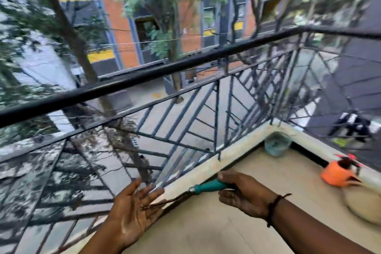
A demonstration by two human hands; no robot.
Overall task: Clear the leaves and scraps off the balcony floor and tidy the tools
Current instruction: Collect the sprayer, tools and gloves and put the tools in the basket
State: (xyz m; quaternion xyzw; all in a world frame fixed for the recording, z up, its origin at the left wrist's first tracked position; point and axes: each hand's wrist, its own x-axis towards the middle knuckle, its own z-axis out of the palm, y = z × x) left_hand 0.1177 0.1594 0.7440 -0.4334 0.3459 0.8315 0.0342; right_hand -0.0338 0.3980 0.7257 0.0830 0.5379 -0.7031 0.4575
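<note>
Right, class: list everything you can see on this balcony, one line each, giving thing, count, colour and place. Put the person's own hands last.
Hand rake: one, teal handle with dark prongs, over the floor near the ledge.
Orange pot: one, orange, tipped over by the right ledge.
Glass bowl: one, clear bluish, in the far corner.
Sack: one, beige, at the right edge.
Railing: one, black, along the balcony edge.
Floor: beige.
Left hand: open, palm up under the prongs.
Right hand: grips the rake handle.
</note>
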